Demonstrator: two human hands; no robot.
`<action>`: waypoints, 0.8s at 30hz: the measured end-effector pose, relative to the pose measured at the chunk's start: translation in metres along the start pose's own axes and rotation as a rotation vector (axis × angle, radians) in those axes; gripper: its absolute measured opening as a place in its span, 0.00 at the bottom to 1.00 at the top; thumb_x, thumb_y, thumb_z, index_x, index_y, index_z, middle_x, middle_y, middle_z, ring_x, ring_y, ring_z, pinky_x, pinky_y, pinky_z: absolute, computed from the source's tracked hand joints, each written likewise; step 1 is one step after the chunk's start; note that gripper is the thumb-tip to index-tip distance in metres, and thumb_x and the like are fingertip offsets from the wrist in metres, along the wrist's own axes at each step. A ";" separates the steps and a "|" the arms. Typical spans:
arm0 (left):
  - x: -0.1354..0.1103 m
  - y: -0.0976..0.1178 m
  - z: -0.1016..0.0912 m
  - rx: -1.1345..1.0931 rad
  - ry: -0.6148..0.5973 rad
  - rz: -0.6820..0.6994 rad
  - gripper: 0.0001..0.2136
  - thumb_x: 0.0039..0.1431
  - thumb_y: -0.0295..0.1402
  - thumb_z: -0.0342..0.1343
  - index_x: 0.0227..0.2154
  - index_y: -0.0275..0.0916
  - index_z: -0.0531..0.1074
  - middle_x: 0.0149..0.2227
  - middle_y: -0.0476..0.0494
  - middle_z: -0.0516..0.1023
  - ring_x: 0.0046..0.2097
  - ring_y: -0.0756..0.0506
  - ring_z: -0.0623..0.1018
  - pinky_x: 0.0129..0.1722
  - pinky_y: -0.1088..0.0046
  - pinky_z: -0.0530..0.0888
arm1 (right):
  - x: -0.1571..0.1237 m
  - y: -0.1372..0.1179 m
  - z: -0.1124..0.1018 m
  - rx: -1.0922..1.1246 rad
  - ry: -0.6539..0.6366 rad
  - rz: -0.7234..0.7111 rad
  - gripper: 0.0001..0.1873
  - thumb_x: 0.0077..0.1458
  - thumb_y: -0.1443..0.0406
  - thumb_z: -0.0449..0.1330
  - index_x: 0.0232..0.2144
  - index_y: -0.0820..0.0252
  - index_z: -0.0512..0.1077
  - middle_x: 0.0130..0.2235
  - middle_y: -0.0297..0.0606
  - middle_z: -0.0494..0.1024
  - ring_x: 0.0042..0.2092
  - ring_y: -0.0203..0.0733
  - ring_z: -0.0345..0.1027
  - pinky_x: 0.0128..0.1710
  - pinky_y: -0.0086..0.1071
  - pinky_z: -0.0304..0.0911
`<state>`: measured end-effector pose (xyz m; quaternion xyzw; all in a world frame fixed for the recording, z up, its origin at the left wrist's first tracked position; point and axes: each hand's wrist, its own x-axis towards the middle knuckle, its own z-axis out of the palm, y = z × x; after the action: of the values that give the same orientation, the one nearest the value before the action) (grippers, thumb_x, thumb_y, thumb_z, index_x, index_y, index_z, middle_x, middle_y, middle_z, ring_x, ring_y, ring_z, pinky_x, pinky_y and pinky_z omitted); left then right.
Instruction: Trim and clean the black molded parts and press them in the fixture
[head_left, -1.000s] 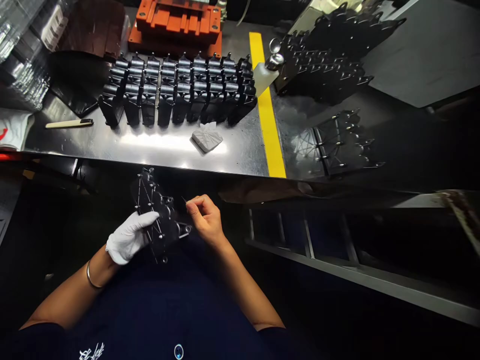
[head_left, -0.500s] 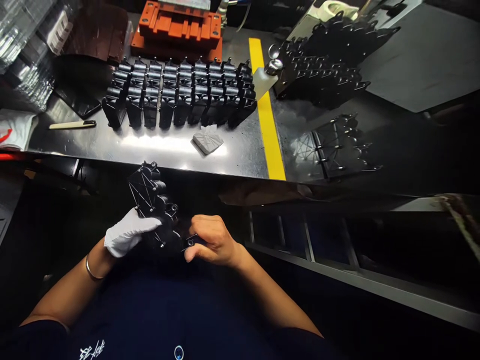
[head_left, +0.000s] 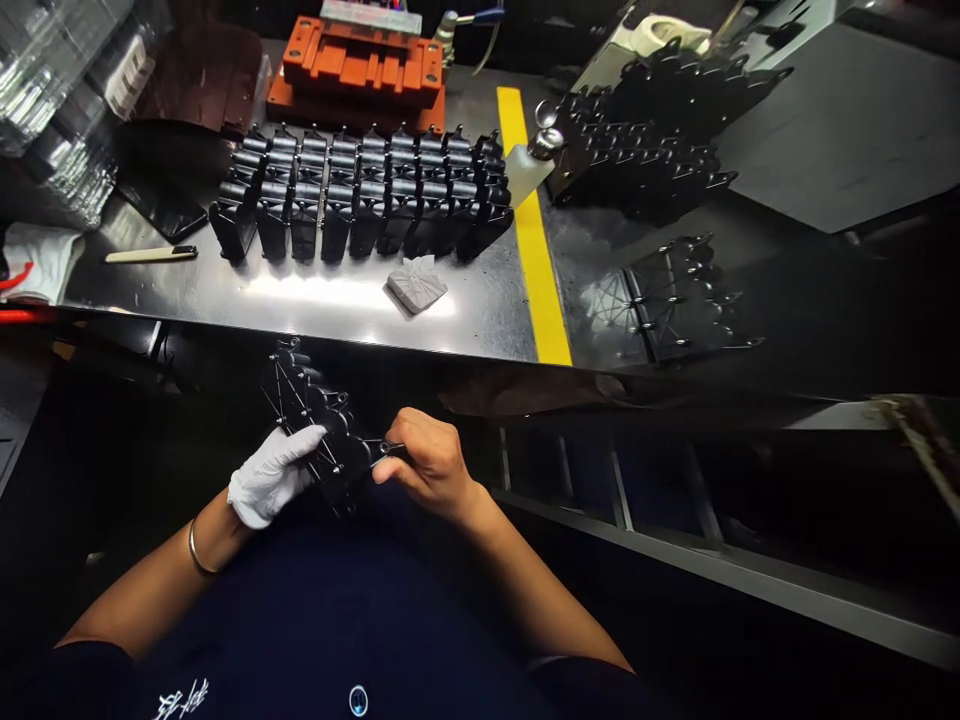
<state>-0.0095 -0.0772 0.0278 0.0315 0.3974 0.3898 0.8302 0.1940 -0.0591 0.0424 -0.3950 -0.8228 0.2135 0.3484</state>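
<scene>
My left hand (head_left: 274,478), in a white glove, grips a black ribbed plastic part (head_left: 319,425) just in front of the bench edge, thumb lying across its face. The part is tilted, with thin crossing ribs on one side and scalloped, rounded lobes with small ring lugs along the other. My bare right hand (head_left: 427,455) is curled closed at the part's right-hand lug, with thumb and index finger on either side of it. Whether a small tool sits in these fingers is too dark to tell.
On the metal bench (head_left: 322,305) stands a row of several similar black parts (head_left: 360,190), with a folded grey pad (head_left: 417,285) in front. A pen (head_left: 150,255), an orange fixture (head_left: 364,70), a pump bottle (head_left: 529,165), yellow tape (head_left: 540,270) and stacked black parts (head_left: 637,140) surround it.
The black part has turned and tilted in my left hand, its right-hand lug rising. My left hand has shifted slightly right and my right hand slightly up. The camera view has moved a little.
</scene>
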 end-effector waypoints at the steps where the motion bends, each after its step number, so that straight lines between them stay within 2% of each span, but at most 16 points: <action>1: 0.001 -0.001 0.000 -0.009 0.012 -0.001 0.10 0.48 0.29 0.66 0.34 0.34 0.77 0.34 0.45 0.81 0.34 0.48 0.80 0.36 0.76 0.77 | 0.000 0.000 0.000 -0.006 -0.001 0.005 0.27 0.59 0.46 0.49 0.18 0.57 0.60 0.20 0.32 0.61 0.23 0.34 0.53 0.23 0.30 0.49; 5: 0.001 -0.002 -0.002 -0.004 -0.009 -0.004 0.09 0.49 0.30 0.66 0.34 0.33 0.77 0.33 0.44 0.81 0.34 0.46 0.80 0.36 0.74 0.77 | 0.003 0.001 -0.003 0.077 -0.005 -0.012 0.26 0.58 0.47 0.52 0.18 0.57 0.60 0.20 0.31 0.61 0.23 0.33 0.53 0.23 0.30 0.48; 8: 0.000 0.005 -0.001 0.060 -0.072 0.015 0.15 0.45 0.29 0.68 0.38 0.32 0.77 0.36 0.40 0.81 0.35 0.43 0.81 0.35 0.72 0.77 | 0.006 0.000 -0.008 0.153 -0.117 -0.012 0.27 0.55 0.43 0.53 0.19 0.57 0.61 0.20 0.31 0.61 0.22 0.33 0.54 0.23 0.29 0.49; 10: -0.001 0.010 0.000 0.108 -0.098 0.028 0.18 0.43 0.29 0.69 0.40 0.32 0.76 0.37 0.38 0.81 0.36 0.41 0.81 0.36 0.71 0.77 | 0.007 -0.001 -0.012 0.154 -0.208 -0.008 0.29 0.55 0.42 0.52 0.17 0.58 0.60 0.19 0.30 0.59 0.22 0.32 0.52 0.22 0.29 0.47; 12: -0.001 0.012 0.000 0.134 -0.097 0.034 0.19 0.42 0.29 0.69 0.40 0.33 0.77 0.37 0.39 0.81 0.37 0.41 0.81 0.36 0.70 0.76 | 0.007 -0.001 -0.014 0.126 -0.238 -0.013 0.30 0.55 0.43 0.53 0.15 0.58 0.57 0.18 0.29 0.56 0.21 0.31 0.49 0.22 0.29 0.44; 14: 0.000 0.012 -0.001 0.141 -0.081 0.033 0.17 0.42 0.29 0.69 0.39 0.33 0.77 0.37 0.39 0.81 0.37 0.41 0.81 0.35 0.71 0.76 | 0.006 -0.001 -0.014 0.084 -0.212 -0.029 0.30 0.55 0.44 0.54 0.14 0.58 0.55 0.18 0.29 0.56 0.21 0.31 0.49 0.22 0.30 0.42; 18: 0.004 0.005 -0.003 0.110 -0.080 0.033 0.15 0.44 0.31 0.68 0.37 0.33 0.78 0.37 0.40 0.81 0.36 0.43 0.81 0.35 0.72 0.77 | 0.004 0.002 -0.010 0.064 -0.108 -0.045 0.26 0.55 0.45 0.55 0.18 0.58 0.61 0.19 0.31 0.60 0.23 0.32 0.53 0.23 0.29 0.46; 22: 0.006 0.001 -0.002 0.067 -0.097 0.024 0.13 0.45 0.31 0.68 0.35 0.33 0.78 0.35 0.41 0.82 0.35 0.43 0.81 0.36 0.72 0.77 | 0.003 0.003 -0.008 0.087 -0.097 -0.031 0.27 0.58 0.48 0.54 0.16 0.58 0.59 0.19 0.30 0.58 0.22 0.32 0.50 0.23 0.30 0.45; 24: 0.006 0.003 -0.002 0.063 -0.094 0.013 0.14 0.45 0.30 0.68 0.36 0.33 0.77 0.36 0.40 0.81 0.36 0.42 0.81 0.35 0.72 0.77 | 0.003 0.002 -0.008 0.125 -0.090 -0.032 0.26 0.56 0.47 0.56 0.17 0.58 0.60 0.19 0.30 0.59 0.22 0.32 0.51 0.22 0.29 0.45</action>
<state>-0.0105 -0.0717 0.0237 0.0782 0.3699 0.3808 0.8439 0.2003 -0.0549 0.0477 -0.3493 -0.8290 0.2763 0.3382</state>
